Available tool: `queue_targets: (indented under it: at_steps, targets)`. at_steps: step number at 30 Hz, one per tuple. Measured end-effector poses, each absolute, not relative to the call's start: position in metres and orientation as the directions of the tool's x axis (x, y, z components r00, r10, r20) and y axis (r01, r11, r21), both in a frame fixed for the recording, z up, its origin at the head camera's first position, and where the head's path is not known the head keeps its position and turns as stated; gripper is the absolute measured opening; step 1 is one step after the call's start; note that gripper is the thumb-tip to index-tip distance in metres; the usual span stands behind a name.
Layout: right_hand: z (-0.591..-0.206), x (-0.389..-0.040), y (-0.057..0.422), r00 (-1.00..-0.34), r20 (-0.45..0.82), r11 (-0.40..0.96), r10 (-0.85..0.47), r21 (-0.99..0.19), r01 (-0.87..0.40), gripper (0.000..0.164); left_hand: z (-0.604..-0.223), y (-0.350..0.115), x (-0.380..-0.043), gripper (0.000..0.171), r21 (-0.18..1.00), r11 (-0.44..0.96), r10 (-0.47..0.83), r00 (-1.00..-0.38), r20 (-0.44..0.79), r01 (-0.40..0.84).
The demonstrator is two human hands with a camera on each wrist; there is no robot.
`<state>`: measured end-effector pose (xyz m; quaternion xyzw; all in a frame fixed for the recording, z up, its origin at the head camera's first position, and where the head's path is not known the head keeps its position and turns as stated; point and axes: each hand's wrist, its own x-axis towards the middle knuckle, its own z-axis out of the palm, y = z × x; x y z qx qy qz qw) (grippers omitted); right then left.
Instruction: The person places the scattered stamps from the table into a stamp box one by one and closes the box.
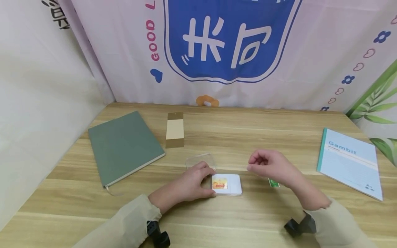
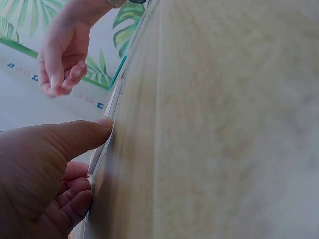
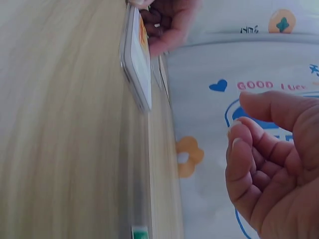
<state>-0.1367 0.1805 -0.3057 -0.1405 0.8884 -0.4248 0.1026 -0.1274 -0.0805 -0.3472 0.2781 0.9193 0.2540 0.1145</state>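
Note:
My left hand (image 1: pixel 193 182) holds a flat white case (image 1: pixel 235 184) by its left side, thumb at the near edge and fingers at the far edge. The case lies on the table, with a small yellow and orange stamp-like piece (image 1: pixel 219 183) on its top. A clear plastic lid (image 1: pixel 198 159) lies behind the left hand, partly hidden by it. To the right, my right hand (image 3: pixel 271 169) hovers above the table with loosely curled fingers, the thumb apart from them and nothing between. Below it shows a small green stamp-like piece (image 1: pixel 274 183), partly covered by the hand in the head view.
A green hardcover notebook (image 1: pixel 125 148) lies at the left, with a brown and cream card-like strip (image 1: pixel 175 130) beside it. At the right lies a light blue notebook (image 1: pixel 348 162). A printed cloth (image 1: pixel 130 86) hangs behind the wooden table (image 1: pixel 248 224).

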Motion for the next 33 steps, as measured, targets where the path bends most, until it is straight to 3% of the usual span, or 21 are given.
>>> queue_targets:
  at_steps: [18, 33]
  targets:
    - [-0.323, -0.123, 0.241, -0.943, -0.131, 0.681, -0.307, -0.722, -0.122, 0.033, -0.349, -0.080, -0.128, 0.053, 0.526, 0.731, 0.556, -0.826, -0.090, 0.435]
    - [-0.344, -0.122, 0.254, -0.951, -0.136, 0.740, -0.276, -0.662, -0.120, 0.026, -0.350, -0.081, -0.127, 0.052, 0.536, 0.714, 0.565, -0.823, -0.063, 0.450]
